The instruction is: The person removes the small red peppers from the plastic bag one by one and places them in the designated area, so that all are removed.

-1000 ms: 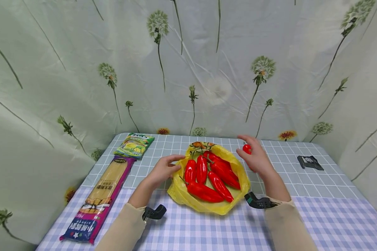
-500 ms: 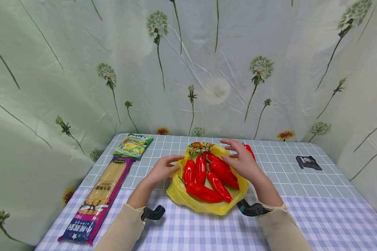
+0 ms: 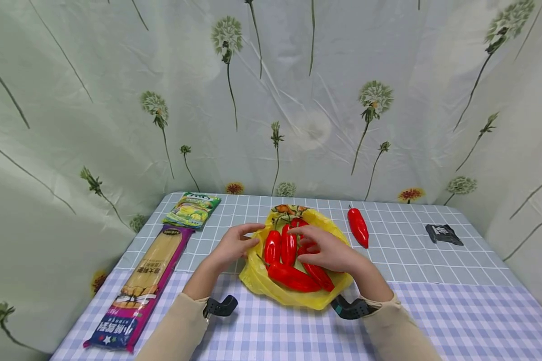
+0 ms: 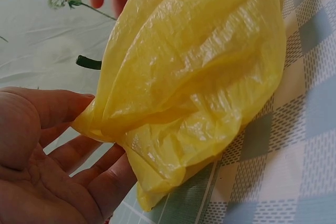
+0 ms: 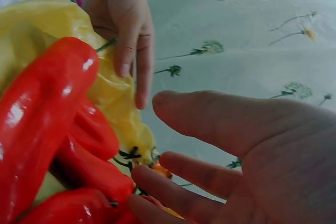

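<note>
A yellow plastic bag [image 3: 259,281] stands with its mouth spread wide, several red chili peppers [image 3: 293,277] lying inside. At the bag's left edge, my left hand [image 3: 229,246] pinches the rim between thumb and fingers; the left wrist view shows the gathered plastic [image 4: 97,121] there. Over the right half of the bag reaches my right hand [image 3: 327,250], its fingers relaxed and apart, covering some of the peppers. The right wrist view has that hand [image 5: 252,156] with nothing in its grasp, fingertips close to the pepper stems. One more red chili pepper [image 3: 358,227] lies outside, right of the bag.
To the left lies a long pack of noodles [image 3: 142,286], with a green and yellow packet [image 3: 193,209] behind it. A small black packet [image 3: 444,234] is at the far right. Behind the checked tablecloth [image 3: 298,336] hangs a flowered curtain [image 3: 316,100].
My right hand has moved left and nearer, from beside the outlying chili pepper to over the bag, leaving that pepper in full view. The left hand has stayed at the rim.
</note>
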`<state>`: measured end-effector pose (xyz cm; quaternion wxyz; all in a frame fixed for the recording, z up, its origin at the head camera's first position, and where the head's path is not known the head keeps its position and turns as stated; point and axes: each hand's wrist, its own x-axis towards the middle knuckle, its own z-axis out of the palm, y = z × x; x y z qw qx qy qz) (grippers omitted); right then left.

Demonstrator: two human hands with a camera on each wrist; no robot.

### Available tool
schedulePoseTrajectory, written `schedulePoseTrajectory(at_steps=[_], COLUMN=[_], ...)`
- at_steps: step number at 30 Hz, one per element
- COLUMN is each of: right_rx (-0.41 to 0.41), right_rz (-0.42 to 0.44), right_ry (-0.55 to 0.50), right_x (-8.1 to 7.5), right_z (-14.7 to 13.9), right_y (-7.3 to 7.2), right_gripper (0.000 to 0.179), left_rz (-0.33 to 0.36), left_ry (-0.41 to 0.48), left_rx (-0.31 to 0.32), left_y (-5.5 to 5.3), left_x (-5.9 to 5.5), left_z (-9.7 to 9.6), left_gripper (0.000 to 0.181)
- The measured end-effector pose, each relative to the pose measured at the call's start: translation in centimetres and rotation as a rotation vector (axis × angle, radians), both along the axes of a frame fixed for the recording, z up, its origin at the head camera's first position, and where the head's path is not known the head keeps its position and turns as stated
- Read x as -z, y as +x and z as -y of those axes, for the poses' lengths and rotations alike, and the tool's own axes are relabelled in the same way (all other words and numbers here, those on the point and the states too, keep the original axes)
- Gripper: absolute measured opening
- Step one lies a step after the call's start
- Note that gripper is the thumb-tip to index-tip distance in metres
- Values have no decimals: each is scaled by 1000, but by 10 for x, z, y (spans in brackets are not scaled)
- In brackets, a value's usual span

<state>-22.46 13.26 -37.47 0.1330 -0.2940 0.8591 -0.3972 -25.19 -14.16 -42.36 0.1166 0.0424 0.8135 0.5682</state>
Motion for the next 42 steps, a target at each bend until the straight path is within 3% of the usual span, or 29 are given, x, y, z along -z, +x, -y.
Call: schedulePoseTrajectory(at_steps=[12,26,42], right_rx=[-113,-119,-120], right_rz=[35,20,1], right_ry=[105,224,260], right_x=[11,21,23], right_z=[13,18,22], right_y=[1,1,2], right_gripper=[53,53,53], left_rz=[-9,-12,-1], left_ry=[-13,-9,-11], left_rx=[-4,8,-3], left_y=[0,0,1], left_x=[-3,-3,-2], left_z=[-1,-1,0], left_gripper=[39,39,38])
